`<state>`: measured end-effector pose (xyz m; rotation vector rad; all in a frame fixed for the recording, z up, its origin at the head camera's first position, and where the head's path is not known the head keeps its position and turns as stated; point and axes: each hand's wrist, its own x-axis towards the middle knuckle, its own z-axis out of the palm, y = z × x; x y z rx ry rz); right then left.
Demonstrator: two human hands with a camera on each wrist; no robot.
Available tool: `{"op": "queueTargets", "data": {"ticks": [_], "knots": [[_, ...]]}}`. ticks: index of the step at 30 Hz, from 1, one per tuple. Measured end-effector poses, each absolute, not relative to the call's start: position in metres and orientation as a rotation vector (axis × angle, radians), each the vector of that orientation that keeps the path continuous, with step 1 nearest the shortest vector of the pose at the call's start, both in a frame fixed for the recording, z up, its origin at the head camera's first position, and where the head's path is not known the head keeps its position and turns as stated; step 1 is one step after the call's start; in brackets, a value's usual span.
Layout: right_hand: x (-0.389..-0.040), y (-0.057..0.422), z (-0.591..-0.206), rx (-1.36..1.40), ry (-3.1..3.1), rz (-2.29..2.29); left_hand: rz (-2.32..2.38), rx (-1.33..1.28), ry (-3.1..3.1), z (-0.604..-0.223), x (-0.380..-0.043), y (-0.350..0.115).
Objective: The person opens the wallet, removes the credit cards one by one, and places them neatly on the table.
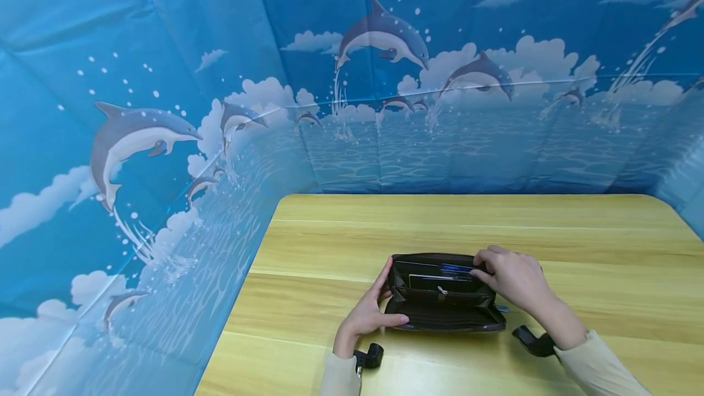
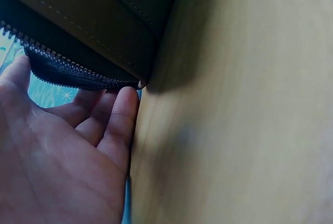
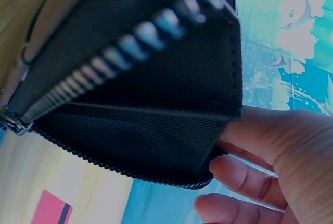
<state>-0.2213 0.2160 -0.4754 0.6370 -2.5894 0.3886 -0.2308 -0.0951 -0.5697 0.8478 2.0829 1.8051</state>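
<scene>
A dark brown zip-around wallet [image 1: 445, 316] lies opened wide on the table, its pockets facing up. Inside, a blue card [image 1: 456, 267] and a white-edged dark card [image 1: 440, 282] stick up from the slots, and a silver zip pull [image 1: 442, 290] sits on the middle divider. My left hand [image 1: 365, 313] grips the wallet's left end, thumb on the near flap, fingers round the side by the zip teeth [image 2: 78, 73]. With my right hand [image 1: 517, 277] I pinch the far right corner of the wallet. In the right wrist view the thumb passes behind a black inner panel [image 3: 192, 67].
The wallet rests on a yellow wood-grain table [image 1: 308, 243]. A red card [image 3: 52, 208] with a dark stripe shows beyond the wallet in the right wrist view. Blue dolphin-print sheeting [image 1: 385, 139] rises behind and left of the table. Black wrist cameras [image 1: 533, 342] are worn on both wrists.
</scene>
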Motion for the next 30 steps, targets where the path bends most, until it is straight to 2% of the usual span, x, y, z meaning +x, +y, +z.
{"op": "queueTargets", "data": {"ticks": [30], "knots": [[-0.2203,0.2132,-0.4721,0.536,-2.703,0.357,1.800,0.852,2.093,-0.5685,-0.2318,-0.0946]]}}
